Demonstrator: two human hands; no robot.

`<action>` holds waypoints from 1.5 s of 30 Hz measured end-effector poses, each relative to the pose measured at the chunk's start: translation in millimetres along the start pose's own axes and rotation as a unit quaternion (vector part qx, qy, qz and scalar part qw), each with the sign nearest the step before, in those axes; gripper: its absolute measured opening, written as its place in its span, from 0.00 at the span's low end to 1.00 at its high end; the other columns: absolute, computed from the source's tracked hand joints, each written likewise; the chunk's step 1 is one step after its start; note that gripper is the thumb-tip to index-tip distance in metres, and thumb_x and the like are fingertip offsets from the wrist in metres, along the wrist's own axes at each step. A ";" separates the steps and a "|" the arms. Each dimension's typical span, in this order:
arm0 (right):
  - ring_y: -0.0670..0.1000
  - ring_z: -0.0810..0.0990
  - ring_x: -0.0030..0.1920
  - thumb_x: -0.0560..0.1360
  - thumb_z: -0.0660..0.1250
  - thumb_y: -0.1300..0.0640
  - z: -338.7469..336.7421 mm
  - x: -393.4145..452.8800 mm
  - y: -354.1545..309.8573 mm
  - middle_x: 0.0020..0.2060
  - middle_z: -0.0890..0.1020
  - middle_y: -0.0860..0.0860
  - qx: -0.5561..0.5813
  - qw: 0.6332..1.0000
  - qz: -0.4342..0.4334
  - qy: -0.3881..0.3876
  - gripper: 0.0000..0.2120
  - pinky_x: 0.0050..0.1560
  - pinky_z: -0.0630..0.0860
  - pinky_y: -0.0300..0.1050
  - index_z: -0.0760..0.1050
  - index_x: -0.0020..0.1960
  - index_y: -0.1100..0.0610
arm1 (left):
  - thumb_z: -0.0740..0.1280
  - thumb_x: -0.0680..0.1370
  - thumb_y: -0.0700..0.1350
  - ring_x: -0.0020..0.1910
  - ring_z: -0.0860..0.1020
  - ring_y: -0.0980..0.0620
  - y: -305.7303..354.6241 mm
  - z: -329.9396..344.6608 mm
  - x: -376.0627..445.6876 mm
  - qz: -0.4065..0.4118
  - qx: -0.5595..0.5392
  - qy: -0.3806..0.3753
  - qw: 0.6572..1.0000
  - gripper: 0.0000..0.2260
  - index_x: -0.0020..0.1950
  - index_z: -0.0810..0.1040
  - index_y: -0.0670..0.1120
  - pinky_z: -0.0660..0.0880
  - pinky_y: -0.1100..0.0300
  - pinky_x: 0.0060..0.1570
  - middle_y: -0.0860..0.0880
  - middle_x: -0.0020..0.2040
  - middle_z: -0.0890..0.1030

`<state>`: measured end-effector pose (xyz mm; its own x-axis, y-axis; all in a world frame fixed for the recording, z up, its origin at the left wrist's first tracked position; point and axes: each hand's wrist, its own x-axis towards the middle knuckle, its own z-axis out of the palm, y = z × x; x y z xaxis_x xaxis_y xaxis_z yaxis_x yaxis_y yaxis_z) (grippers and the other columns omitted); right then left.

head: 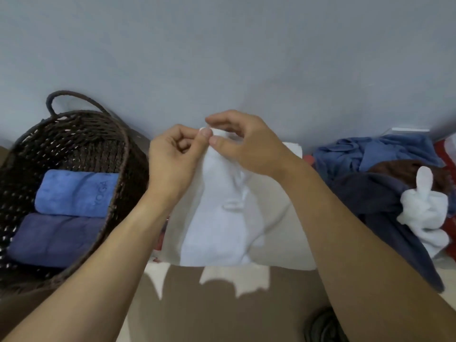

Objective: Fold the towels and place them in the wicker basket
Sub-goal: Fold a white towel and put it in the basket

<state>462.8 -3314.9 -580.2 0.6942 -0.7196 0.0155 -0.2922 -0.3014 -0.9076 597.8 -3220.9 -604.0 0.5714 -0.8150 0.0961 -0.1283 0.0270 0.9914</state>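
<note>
A plain blue-grey wall (222, 58) fills the top half of my view, and below it lies a pale cream surface (283, 218); I cannot tell whether that is a bed or a bench.

At the centre, my left hand (172, 164) and right hand (246, 146) meet at the top edge of a white towel (222, 218). The left grip is curled tight, thumb and forefinger pinching the cloth's upper corner. The right grip pinches the same edge just beside it, thumb beneath and forefinger above, the other fingers loosely arched. The two thumbs almost touch. The towel hangs down from that pinch towards six o'clock, narrow at the top and widening below, creased and bunched along its middle, its lower edge over the cream surface.

At nine o'clock stands the dark brown wicker basket (118, 134), tilted, with a loop handle at its far rim. Inside lie two folded towels touching each other: a light blue towel (74, 193) marked "YOGA", and a darker blue towel (54, 240) nearer me.

At three o'clock sits a heap of unfolded towels (370, 201) in blue, navy and brown, with red showing at the edge, and a crumpled white cloth (424, 213) on top of it.
</note>
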 end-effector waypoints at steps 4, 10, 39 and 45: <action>0.43 0.78 0.35 0.75 0.73 0.54 6.7 18.5 0.0 0.36 0.82 0.46 0.045 0.999 0.002 -0.022 0.05 0.38 0.74 0.39 0.81 0.46 0.55 | 0.72 0.76 0.52 0.29 0.66 0.56 -4.2 -8.3 -9.2 -0.041 -0.009 0.054 0.998 0.11 0.41 0.79 0.44 0.66 0.62 0.31 0.55 0.27 0.70; 0.46 0.77 0.43 0.78 0.67 0.55 29.1 50.0 27.2 0.41 0.80 0.47 -0.054 0.997 -0.001 0.054 0.03 0.44 0.70 0.38 0.77 0.49 0.55 | 0.75 0.74 0.48 0.28 0.69 0.56 -24.8 -37.7 -51.6 -0.127 0.132 -0.025 0.983 0.10 0.44 0.76 0.44 0.69 0.64 0.29 0.53 0.27 0.72; 0.58 0.74 0.56 0.82 0.57 0.50 113.7 62.3 58.1 0.52 0.79 0.55 -0.344 0.932 -0.100 0.049 0.15 0.58 0.67 0.50 0.80 0.57 0.55 | 0.76 0.70 0.34 0.28 0.80 0.49 -42.1 -96.7 -196.0 -0.372 0.023 0.193 0.908 0.17 0.43 0.68 0.46 0.75 0.58 0.33 0.44 0.33 0.80; 0.57 0.75 0.60 0.80 0.61 0.45 97.2 65.8 47.8 0.58 0.78 0.55 -0.343 0.937 -0.066 0.031 0.19 0.63 0.66 0.49 0.75 0.65 0.55 | 0.74 0.73 0.49 0.41 0.81 0.50 -34.5 -87.5 -181.9 -0.413 0.303 0.047 0.858 0.17 0.53 0.69 0.48 0.74 0.58 0.41 0.50 0.46 0.80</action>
<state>558.4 -3315.9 -663.4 0.7203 -0.6768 0.1517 -0.5756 -0.7053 -0.4137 569.2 -3022.9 -647.9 0.7296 -0.3604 -0.5813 -0.0304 -0.8662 0.4988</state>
